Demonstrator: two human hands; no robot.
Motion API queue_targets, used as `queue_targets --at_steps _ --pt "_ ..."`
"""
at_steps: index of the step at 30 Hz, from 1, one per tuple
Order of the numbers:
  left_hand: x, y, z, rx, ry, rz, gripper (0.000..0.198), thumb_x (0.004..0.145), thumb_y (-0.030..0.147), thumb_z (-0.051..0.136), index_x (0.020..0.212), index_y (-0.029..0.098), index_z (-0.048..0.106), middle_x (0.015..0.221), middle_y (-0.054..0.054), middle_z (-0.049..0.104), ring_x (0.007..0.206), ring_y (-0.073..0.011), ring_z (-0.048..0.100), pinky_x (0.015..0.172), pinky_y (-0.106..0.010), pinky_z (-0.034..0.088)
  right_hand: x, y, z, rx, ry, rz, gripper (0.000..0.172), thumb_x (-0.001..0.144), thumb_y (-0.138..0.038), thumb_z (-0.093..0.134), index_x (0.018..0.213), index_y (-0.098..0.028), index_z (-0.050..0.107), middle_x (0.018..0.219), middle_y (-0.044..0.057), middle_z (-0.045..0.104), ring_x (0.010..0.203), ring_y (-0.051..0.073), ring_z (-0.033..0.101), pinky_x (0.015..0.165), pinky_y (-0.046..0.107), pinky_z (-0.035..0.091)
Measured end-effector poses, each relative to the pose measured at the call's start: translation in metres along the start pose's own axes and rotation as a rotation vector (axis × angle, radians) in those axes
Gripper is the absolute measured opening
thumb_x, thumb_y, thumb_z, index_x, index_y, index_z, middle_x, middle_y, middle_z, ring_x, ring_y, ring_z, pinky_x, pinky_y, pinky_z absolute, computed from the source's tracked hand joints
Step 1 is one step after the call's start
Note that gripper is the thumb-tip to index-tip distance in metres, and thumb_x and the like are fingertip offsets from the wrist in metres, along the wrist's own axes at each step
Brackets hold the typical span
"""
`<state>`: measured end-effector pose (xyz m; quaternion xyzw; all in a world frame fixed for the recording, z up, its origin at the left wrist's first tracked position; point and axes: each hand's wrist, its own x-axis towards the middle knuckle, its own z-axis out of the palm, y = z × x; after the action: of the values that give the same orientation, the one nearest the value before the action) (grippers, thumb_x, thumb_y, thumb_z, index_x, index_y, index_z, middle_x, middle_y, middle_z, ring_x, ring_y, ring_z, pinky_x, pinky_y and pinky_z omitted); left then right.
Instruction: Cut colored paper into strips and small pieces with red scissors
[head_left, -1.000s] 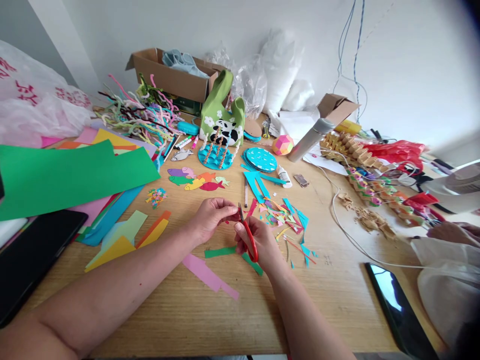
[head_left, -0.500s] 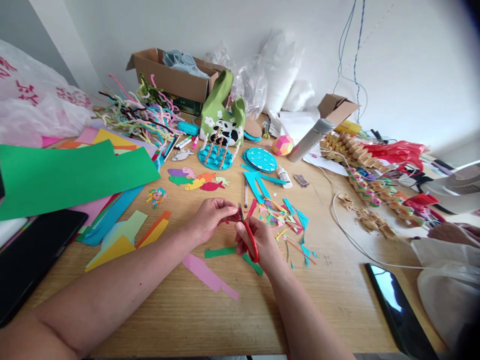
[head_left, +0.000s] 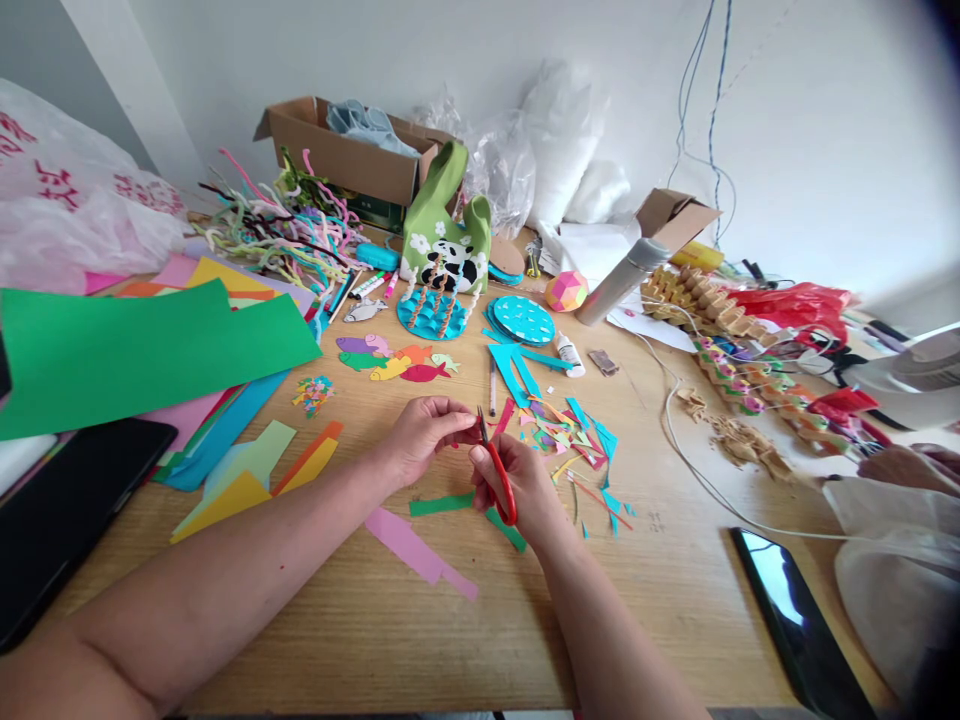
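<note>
My right hand (head_left: 521, 487) is closed on red-handled scissors (head_left: 501, 478), whose dark blades point up and away from me. Beside the blade tips, the thumb and fingers of my left hand (head_left: 429, 438) pinch together on something too small to make out. Colourful paper scraps (head_left: 566, 430) lie just right of the hands. A green paper strip (head_left: 441, 504) and a pink strip (head_left: 420, 552) rest on the table below them. Beyond the hands are several coloured paper fish (head_left: 397, 362) and a little pile of tiny paper bits (head_left: 313, 395).
Green paper sheets (head_left: 150, 350) and a dark tablet (head_left: 82, 510) are at the left. A phone (head_left: 795, 620) and a white cable (head_left: 690, 470) lie right. Behind stand a panda bag (head_left: 450, 240), a grey bottle (head_left: 624, 280) and a cardboard box (head_left: 337, 150).
</note>
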<state>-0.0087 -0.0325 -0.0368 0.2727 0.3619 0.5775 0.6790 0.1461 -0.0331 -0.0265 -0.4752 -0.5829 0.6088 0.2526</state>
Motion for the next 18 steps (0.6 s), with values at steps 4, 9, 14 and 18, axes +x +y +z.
queue_targets --at_steps 4,9,14,18 --pt "-0.0009 0.0005 -0.0004 0.026 -0.047 -0.007 0.018 0.067 0.027 0.075 0.069 0.01 0.07 0.07 -0.007 0.071 0.066 -0.015 0.064 0.07 -0.029 0.049 0.0011 0.0024 -0.0007 -0.005 0.003 0.0 0.051 0.068 -0.064 0.072 0.071 -0.02 0.045 0.055 -0.002 0.062 0.036 0.012 0.056 0.035 0.02 0.035" --pt "-0.0008 -0.0002 -0.0001 0.066 -0.028 -0.001 0.016 0.063 0.025 0.078 0.069 0.011 0.07 0.068 -0.004 0.07 0.062 -0.0135 0.063 0.068 -0.027 0.048 0.002 0.0042 -0.0004 0.002 0.001 0.001 0.052 0.067 -0.065 0.072 0.072 -0.021 0.045 0.055 -0.003 0.061 0.036 0.012 0.055 0.035 0.021 0.037" --pt "0.0004 -0.0022 -0.0004 0.076 -0.007 0.009 0.015 0.063 0.024 0.077 0.067 0.013 0.069 0.068 -0.004 0.07 0.063 -0.0133 0.062 0.069 -0.028 0.048 0.0022 0.006 -0.0011 -0.003 0.004 -0.001 0.052 0.068 -0.065 0.071 0.072 -0.021 0.045 0.055 -0.002 0.061 0.036 0.013 0.056 0.035 0.021 0.036" --pt "0.001 -0.004 -0.0028 0.093 -0.014 0.013 0.015 0.064 0.025 0.077 0.068 0.013 0.069 0.069 -0.004 0.07 0.063 -0.0134 0.062 0.068 -0.028 0.048 0.0027 0.0072 -0.0023 -0.03 0.008 -0.008 0.051 0.068 -0.066 0.069 0.072 -0.021 0.046 0.056 -0.001 0.063 0.038 0.014 0.056 0.037 0.022 0.037"
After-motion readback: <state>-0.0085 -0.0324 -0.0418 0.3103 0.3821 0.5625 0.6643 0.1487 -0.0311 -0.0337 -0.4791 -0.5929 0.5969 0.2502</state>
